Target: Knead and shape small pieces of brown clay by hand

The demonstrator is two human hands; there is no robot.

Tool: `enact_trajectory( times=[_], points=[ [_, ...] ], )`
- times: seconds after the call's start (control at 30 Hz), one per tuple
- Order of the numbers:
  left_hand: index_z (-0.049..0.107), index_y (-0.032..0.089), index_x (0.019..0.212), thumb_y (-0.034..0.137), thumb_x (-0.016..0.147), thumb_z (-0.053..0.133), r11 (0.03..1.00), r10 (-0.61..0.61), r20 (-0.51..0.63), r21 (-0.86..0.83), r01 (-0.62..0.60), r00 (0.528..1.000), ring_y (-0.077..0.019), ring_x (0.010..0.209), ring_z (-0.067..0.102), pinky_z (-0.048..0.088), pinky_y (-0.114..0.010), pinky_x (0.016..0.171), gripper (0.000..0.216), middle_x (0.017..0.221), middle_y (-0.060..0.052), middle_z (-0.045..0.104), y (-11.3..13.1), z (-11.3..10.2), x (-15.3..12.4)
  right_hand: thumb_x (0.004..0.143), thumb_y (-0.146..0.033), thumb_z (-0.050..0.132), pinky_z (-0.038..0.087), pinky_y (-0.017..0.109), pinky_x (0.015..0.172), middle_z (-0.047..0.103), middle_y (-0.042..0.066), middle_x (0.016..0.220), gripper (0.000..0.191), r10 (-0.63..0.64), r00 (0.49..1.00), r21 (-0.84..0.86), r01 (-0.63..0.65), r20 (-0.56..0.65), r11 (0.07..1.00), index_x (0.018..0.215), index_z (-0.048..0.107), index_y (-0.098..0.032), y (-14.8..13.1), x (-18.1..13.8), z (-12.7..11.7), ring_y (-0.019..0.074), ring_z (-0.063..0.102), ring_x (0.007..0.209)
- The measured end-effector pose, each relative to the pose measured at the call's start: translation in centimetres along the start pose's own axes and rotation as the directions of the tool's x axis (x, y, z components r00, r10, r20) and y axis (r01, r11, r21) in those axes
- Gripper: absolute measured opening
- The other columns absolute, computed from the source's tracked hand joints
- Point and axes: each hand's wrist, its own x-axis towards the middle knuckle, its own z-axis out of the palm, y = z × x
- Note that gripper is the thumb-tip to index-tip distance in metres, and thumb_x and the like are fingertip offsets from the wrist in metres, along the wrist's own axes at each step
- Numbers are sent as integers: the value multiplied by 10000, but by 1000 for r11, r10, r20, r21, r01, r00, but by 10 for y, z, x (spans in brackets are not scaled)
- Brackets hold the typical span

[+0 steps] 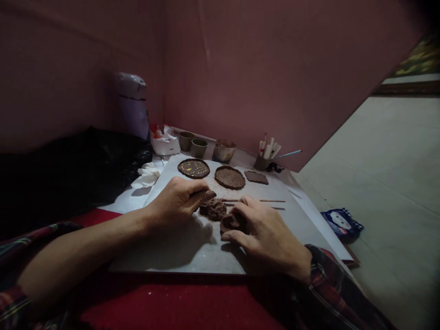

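Note:
My right hand (264,229) curls around a small hollowed piece of brown clay (227,223), just above the white board (165,256). To its left, my left hand (184,198) is closed, with thumb and fingers pinched together over a crumbly lump of clay (213,210). Brown smears the left thumb; whatever lies between those fingers is hidden. Behind my right hand a thin wooden stick (273,200) lies on the board. Farther back rest a round clay disc with yellow dots (193,168), a plain round clay disc (230,178) and a rectangular clay slab (256,177).
Along the back stand two greenish cups (199,148), a stained container (224,151) and a holder with several tools (264,161). Crumpled white tissue (147,175) and a black plastic bag (75,169) are at left. Pink walls (240,68) close off the back.

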Motion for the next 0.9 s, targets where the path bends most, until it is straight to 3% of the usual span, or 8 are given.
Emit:
enact_trajectory(
  times=[0.13,0.27,0.33,0.47,0.6,0.67,0.8,0.9],
  points=[
    [624,138,721,209,877,502,1000,7,23,-9,-7,1000,-84,518,465,359,-190,518,210,565,36,538,2,-1,0,755,-303,705,407,265,573,606,-5,698,167,130,991,257,-121,-18,959,722,595,-182,0,1,4,146,544,646],
    [626,141,762,188,863,520,999,26,16,-47,-26,1000,-88,540,505,383,-188,541,154,602,23,588,6,0,-1,790,-310,667,438,252,545,622,-7,657,160,319,938,632,-165,-137,757,744,602,-172,1,2,6,131,564,601],
    [614,144,757,198,858,530,997,21,37,-76,-18,999,-94,556,526,398,-193,551,143,630,10,616,9,1,-2,781,-324,676,454,258,541,633,-1,657,172,365,909,698,-130,-199,704,757,600,-172,2,2,8,136,572,593],
    [553,152,686,219,805,600,996,-25,19,-83,27,999,-94,521,486,381,-193,501,145,575,32,546,13,3,-4,808,-279,643,447,290,614,649,28,731,106,222,909,400,-68,-352,914,804,626,-175,2,1,13,161,577,669],
    [542,159,703,112,780,580,999,-9,-59,-45,6,998,-88,532,479,385,-185,515,98,590,43,540,10,4,-4,823,-294,621,408,288,599,642,32,730,141,-5,983,115,27,-181,993,749,624,-175,2,-1,16,161,562,659],
    [571,156,737,79,778,562,999,7,-52,-37,-9,999,-95,563,516,405,-189,545,87,633,26,593,8,4,-4,822,-308,627,405,281,585,631,18,686,169,-9,990,141,29,-144,990,712,622,-179,1,-2,16,153,555,628],
    [609,152,735,104,808,519,999,26,-17,-39,-26,1000,-103,559,544,413,-198,553,125,630,14,624,7,5,-2,855,-291,599,441,272,612,646,7,696,128,173,921,359,-39,-350,933,787,628,-186,0,-4,16,140,577,627],
    [614,151,703,132,828,504,1000,23,11,-17,-23,1000,-98,528,518,394,-198,535,167,584,22,597,7,4,-3,835,-276,621,445,287,619,662,17,721,105,73,945,309,31,-318,950,785,640,-186,-2,-4,18,151,590,645]
  ],
)
